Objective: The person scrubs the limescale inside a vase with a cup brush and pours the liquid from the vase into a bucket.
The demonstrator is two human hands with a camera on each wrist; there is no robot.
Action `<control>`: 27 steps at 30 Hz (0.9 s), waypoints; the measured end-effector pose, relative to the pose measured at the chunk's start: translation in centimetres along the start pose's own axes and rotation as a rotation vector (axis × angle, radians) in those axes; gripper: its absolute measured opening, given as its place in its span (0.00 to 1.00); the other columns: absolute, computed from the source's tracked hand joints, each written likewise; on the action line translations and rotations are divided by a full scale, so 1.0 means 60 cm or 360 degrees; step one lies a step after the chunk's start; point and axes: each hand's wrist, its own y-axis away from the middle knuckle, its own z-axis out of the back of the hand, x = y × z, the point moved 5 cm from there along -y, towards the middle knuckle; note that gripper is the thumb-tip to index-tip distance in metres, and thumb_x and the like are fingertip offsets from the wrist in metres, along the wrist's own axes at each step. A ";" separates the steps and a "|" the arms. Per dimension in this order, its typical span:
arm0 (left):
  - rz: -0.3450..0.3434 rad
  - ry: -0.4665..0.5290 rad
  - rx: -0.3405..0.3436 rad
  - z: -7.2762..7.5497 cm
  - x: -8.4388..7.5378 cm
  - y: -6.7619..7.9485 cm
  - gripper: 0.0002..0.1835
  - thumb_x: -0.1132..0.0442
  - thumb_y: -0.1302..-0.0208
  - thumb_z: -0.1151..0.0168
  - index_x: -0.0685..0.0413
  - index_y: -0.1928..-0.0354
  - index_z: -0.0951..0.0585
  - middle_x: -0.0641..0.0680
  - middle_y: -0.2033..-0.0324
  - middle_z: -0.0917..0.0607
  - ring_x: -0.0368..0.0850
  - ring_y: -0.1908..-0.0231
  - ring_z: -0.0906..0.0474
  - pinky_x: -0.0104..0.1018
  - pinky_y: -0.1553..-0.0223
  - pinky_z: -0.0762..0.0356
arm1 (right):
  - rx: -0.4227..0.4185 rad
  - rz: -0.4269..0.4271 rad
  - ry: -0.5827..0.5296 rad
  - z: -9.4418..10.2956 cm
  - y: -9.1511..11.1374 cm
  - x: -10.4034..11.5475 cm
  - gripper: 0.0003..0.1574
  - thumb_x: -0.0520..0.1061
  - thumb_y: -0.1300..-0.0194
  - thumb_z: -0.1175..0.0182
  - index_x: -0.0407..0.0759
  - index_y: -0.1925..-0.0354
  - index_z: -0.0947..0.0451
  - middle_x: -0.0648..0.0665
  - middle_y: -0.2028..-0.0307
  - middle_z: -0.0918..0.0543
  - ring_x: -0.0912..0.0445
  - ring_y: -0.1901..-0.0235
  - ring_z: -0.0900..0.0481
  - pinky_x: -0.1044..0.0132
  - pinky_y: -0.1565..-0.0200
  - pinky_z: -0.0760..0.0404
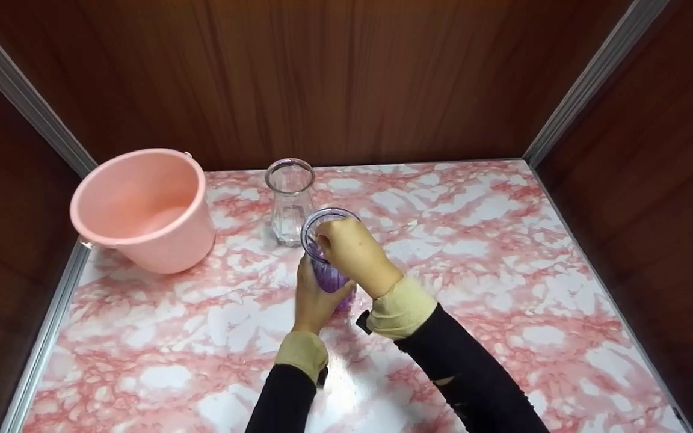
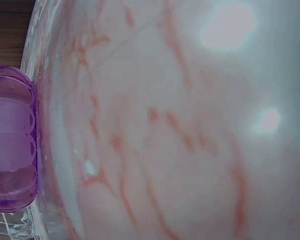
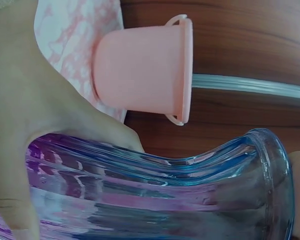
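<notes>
A ribbed glass vase (image 1: 329, 275), purple low down and bluish toward its flared rim, stands in front of the person. The left hand (image 1: 316, 297) grips it around its lower body, thumb on the near side. In the right wrist view the same left hand (image 3: 35, 115) is wrapped round the purple part. The right hand (image 1: 355, 252) is bent over the vase's mouth with its fingers down inside the rim; I cannot tell whether they hold anything. The left wrist view shows the vase's purple base (image 2: 12, 140) at its left edge.
Just behind the purple vase stands a clear glass vase (image 1: 289, 207) with a flared rim. A pink bucket (image 1: 193, 243) is at the back left of the marbled red-and-white tabletop (image 1: 503, 288). Dark wood panels (image 1: 346, 78) enclose the back and sides.
</notes>
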 end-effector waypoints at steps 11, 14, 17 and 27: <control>0.0026 -0.0032 -0.0004 0.000 -0.004 0.001 0.56 0.52 0.53 0.18 0.64 0.27 0.40 0.67 0.34 0.30 0.62 0.34 0.32 0.54 0.30 0.35 | 0.0105 0.0045 0.0009 -0.002 -0.006 -0.002 0.10 0.27 0.40 0.38 0.34 0.77 0.21 0.39 0.76 0.18 0.44 0.72 0.19 0.50 0.64 0.17; 0.0009 -0.0033 -0.0003 0.000 -0.002 0.000 0.55 0.52 0.53 0.18 0.64 0.27 0.39 0.66 0.35 0.29 0.60 0.36 0.31 0.53 0.31 0.34 | 0.0103 0.0058 0.0003 -0.001 -0.005 -0.003 0.11 0.27 0.40 0.39 0.34 0.77 0.22 0.40 0.77 0.19 0.46 0.74 0.22 0.50 0.65 0.18; -0.0014 -0.0014 -0.0009 -0.001 0.000 0.000 0.54 0.53 0.53 0.18 0.63 0.28 0.38 0.65 0.35 0.28 0.60 0.37 0.30 0.53 0.32 0.32 | 0.0091 0.0074 -0.0014 0.000 -0.005 -0.003 0.11 0.27 0.40 0.39 0.34 0.78 0.23 0.40 0.78 0.20 0.47 0.75 0.25 0.49 0.67 0.19; -0.0040 0.0007 -0.0022 -0.001 0.003 0.000 0.54 0.54 0.53 0.18 0.63 0.28 0.38 0.65 0.37 0.28 0.60 0.39 0.28 0.53 0.34 0.30 | 0.0127 0.0052 -0.0046 -0.002 -0.009 -0.007 0.09 0.28 0.39 0.39 0.33 0.76 0.21 0.37 0.76 0.18 0.46 0.73 0.24 0.48 0.64 0.19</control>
